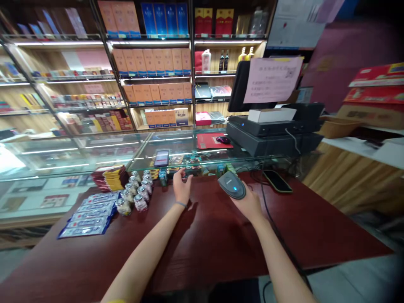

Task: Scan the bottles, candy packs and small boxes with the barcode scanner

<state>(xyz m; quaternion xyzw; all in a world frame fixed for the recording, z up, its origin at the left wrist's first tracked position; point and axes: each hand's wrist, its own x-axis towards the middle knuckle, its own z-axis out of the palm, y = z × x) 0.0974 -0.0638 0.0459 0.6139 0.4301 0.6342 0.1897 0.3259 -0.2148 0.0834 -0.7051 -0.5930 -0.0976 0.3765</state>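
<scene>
The right hand (250,205) holds a dark hand scanner (232,185), which is above the right half of the dark red table (205,248). Its fingers are closed around the scanner, but they are mostly hidden under its head, where a small blue light shines. A black cable (274,219) runs along the right forearm, and a phone (277,181) lies to the right of it, near the glass counter (170,138).

The left hand (182,189) has a thin band (181,203) at the wrist. Its fingers are half bent, with the thumb apart, and they grip nothing that I can see. I cannot tell if this hand touches the table. Near it, on its left, stands a small blue-green container (163,177). Farther left there are two rows of small jars (140,203), then blue and white packets (91,216) lying overlapped, and behind them yellow and dark red packs (110,179).
</scene>
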